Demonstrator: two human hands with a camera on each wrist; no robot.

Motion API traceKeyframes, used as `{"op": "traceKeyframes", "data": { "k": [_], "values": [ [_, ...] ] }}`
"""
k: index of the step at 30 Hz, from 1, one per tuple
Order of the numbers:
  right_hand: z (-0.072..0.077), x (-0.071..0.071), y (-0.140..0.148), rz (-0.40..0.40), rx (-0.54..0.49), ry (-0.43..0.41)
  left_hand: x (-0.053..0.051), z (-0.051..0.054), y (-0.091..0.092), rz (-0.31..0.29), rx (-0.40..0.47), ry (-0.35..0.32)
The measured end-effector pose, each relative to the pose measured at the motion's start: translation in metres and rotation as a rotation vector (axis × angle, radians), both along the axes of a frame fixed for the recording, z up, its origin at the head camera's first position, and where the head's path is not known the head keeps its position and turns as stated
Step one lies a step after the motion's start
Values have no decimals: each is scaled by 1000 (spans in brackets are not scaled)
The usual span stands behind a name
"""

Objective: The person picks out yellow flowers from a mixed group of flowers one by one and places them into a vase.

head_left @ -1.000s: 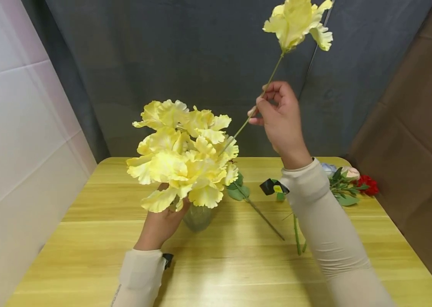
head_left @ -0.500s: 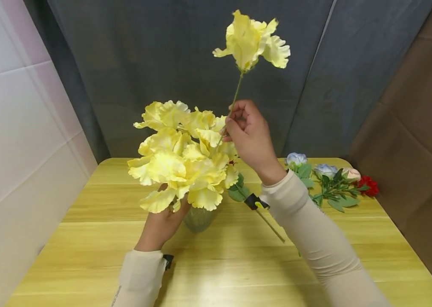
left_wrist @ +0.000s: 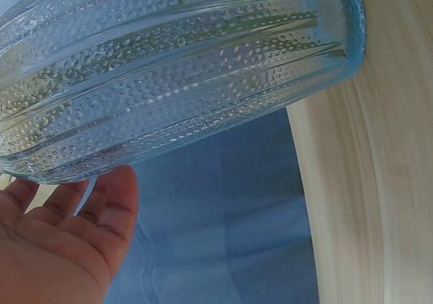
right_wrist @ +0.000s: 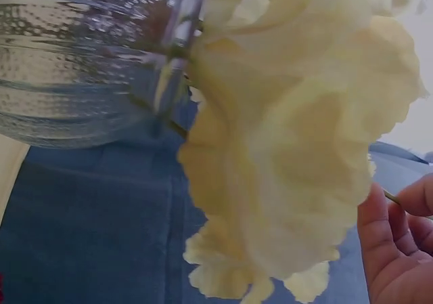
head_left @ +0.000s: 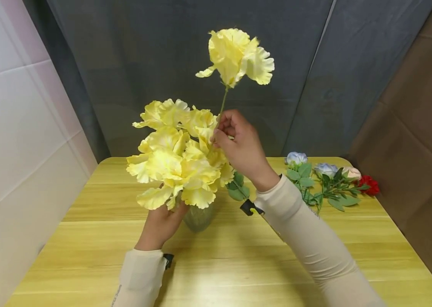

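Note:
A ribbed, dimpled glass vase (left_wrist: pixel 169 80) stands on the table under a cluster of ruffled yellow artificial flowers (head_left: pixel 177 157). My left hand (head_left: pixel 164 224) holds the vase's upper part. Its fingers (left_wrist: pixel 118 209) lie against the glass in the left wrist view; the blooms cover part of the hand from above. With thumb and fingers, my right hand (head_left: pixel 240 143) pinches the thin green stem of a single yellow flower (head_left: pixel 233 57), its bloom raised above the others. That stem's lower end is hidden among the blooms. The right wrist view shows the vase rim (right_wrist: pixel 179 53) beside large petals.
At the table's back right lie a blue flower (head_left: pixel 296 159), another blue flower (head_left: pixel 326 169), a pale pink flower (head_left: pixel 352 173) and a red flower (head_left: pixel 369 186). Green leaves (head_left: pixel 239 192) rest beside the vase. A dark curtain (head_left: pixel 162 55) hangs behind the table.
My right hand has moved left and down with the single yellow flower, bringing it over the cluster. The left hand and the vase have stayed nearly still.

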State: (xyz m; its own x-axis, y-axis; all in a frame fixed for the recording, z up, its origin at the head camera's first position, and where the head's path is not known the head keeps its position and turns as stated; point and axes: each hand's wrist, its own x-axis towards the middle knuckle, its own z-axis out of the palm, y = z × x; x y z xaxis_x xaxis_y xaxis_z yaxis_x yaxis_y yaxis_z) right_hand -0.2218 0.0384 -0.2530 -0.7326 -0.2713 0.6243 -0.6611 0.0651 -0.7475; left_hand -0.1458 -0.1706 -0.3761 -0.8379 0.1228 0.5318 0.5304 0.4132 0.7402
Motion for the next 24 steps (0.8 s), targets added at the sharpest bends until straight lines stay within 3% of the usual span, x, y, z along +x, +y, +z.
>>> {"op": "traceKeyframes", "data": {
  "k": [5, 8, 11, 16, 19, 22, 24],
  "values": [
    [3, -1, 2, 0, -29, 74, 0, 3, 3, 0, -17, 75],
    [0, -2, 2, -3, 23, 85, -2, 2, 4, 0, -16, 83],
    [-4, -3, 1, -11, 141, 79, -2, -1, 3, 8, -16, 35],
    [-13, -1, -1, 29, 320, 59, -13, -21, -4, 24, -12, -44],
    [-16, 0, -1, 52, 326, 11, -18, -30, -8, 35, -8, -66],
    [-18, -1, 0, 39, 294, -24, -19, -32, -9, 39, -4, -103],
    [-21, -2, 1, 9, 288, -33, -18, -33, -8, 75, -26, -161]
  ]
}}
